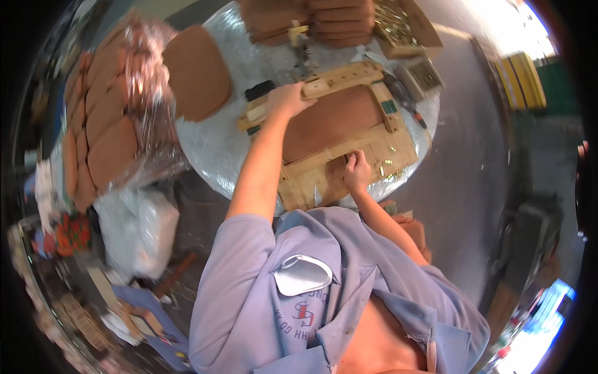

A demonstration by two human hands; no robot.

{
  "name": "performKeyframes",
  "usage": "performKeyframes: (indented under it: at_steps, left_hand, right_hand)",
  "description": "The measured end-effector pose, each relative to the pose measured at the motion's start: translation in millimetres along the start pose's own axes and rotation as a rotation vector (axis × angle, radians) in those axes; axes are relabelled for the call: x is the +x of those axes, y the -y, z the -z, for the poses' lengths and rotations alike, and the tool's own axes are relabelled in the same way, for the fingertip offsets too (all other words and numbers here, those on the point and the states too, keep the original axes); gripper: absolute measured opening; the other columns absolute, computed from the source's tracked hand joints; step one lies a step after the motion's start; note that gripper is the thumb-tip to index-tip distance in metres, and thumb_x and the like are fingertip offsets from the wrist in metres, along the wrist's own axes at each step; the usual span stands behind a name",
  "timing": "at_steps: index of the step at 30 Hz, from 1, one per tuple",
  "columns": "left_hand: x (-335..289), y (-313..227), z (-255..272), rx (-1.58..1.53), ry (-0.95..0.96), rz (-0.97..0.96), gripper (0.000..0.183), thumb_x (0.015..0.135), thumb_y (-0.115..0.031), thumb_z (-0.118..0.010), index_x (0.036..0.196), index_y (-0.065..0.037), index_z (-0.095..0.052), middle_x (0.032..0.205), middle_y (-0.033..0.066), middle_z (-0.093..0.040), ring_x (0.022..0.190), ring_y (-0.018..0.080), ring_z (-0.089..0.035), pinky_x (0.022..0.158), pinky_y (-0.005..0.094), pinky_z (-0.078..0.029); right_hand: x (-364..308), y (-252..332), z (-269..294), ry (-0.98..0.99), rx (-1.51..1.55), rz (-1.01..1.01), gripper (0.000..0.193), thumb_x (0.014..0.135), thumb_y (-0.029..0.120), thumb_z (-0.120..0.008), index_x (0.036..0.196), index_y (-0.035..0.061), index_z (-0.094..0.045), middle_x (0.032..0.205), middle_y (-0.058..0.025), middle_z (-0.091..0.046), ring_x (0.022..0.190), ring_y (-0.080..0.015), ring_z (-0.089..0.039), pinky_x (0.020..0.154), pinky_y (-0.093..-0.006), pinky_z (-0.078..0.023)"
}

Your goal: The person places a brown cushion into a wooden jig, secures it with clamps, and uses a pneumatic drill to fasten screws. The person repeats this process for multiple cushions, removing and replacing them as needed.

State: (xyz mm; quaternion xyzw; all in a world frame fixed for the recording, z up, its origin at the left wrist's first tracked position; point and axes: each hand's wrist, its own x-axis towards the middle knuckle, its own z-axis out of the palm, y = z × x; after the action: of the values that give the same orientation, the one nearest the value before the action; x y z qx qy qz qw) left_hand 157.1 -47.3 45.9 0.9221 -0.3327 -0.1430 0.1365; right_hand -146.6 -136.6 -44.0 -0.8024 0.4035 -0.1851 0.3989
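Note:
A wooden frame (pixel 346 147) lies on a round table, bordering a reddish-brown panel (pixel 333 121). My left hand (pixel 288 101) is closed over the frame's far bar at its left part, beside a small raised wood block (pixel 316 86). My right hand (pixel 357 171) is curled closed over the plywood board (pixel 305 187) at the frame's near side; whatever its fingers hold is hidden. Several small brass-coloured pieces (pixel 387 162) are scattered on the board, right of that hand. A screwdriver-like tool with a dark body (pixel 402 93) lies along the frame's right side.
The round table (pixel 208 146) is wrapped in clear film. Stacked brown pads (pixel 339 22) and a box of brass-coloured pieces (pixel 395 28) stand at its far side, with a smaller wooden box (pixel 420 78) nearer. A loose brown pad (pixel 198 73) and a film-wrapped pile (pixel 112 124) are left.

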Motion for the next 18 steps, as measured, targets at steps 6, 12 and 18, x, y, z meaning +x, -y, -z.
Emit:
performKeyframes:
  at_steps: [6,12,18]
  left_hand:
    - [-8.6,-3.4,0.1,-0.052,-0.015,0.016,0.064,0.081,-0.064,-0.081,0.128,-0.02,-0.076,0.111,0.0102,-0.081,0.106,0.032,-0.077,0.088,0.047,-0.061]
    - [0.4,2.8,3.5,0.016,-0.01,0.076,0.055,0.082,-0.063,-0.083,0.12,-0.022,-0.078,0.112,0.004,-0.082,0.109,0.0266,-0.077,0.091,0.0445,-0.061]
    - [4.5,-3.0,1.6,-0.118,-0.037,-0.003,0.057,0.08,-0.062,-0.083,0.116,-0.017,-0.08,0.112,0.0119,-0.081,0.109,0.0325,-0.076,0.091,0.0479,-0.061]
  right_hand:
    - [0.8,-6.0,5.5,0.039,-0.014,0.001,0.019,0.106,0.019,-0.057,0.11,0.006,-0.07,0.09,-0.0195,-0.076,0.082,-0.0384,-0.075,0.076,-0.0466,-0.057]
    - [11.8,-5.1,-3.6,0.065,-0.043,0.016,0.021,0.107,0.02,-0.055,0.11,0.0044,-0.069,0.091,-0.0195,-0.075,0.084,-0.0354,-0.074,0.079,-0.0454,-0.056]
    - [17.1,-20.7,-3.4,0.041,-0.006,0.044,0.021,0.106,0.019,-0.055,0.11,0.0044,-0.069,0.093,-0.0194,-0.075,0.084,-0.0345,-0.074,0.08,-0.0456,-0.056]
